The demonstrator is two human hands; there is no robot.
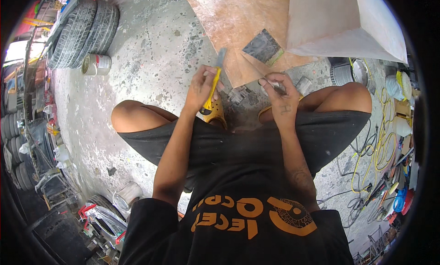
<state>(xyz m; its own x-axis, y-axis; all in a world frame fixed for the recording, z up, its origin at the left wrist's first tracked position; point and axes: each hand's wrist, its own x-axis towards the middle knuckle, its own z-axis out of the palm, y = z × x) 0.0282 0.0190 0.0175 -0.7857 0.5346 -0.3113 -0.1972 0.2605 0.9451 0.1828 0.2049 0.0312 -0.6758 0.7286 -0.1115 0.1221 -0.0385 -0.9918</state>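
A person sat low with knees spread, in black shorts (220, 148) and yellow clogs (215, 113). In front of the shins, the left hand (199, 88) had its fingers wrapped around the yellow handle of a scraper (216, 79), whose grey blade pointed away from the body, near the edge of a brown board (247, 15); I could not tell whether they touched. The right hand (282, 93) pinched the near end of a thin flat piece (255, 67) between thumb and forefinger, the other fingers curled in; its far end lay over the board in the view. To handle the 2 well, I judged, the scraper wanted a firm grip with its tip aimed clear of the other hand, and the thin piece a light, low angle, since it would probably have bent under force. Farther out, a black sheet (263, 47) lay on the board, with a pale panel (325, 22) beside it. Off to the left stood a can (96, 64) and, beyond it, 2 tyres (87, 31).
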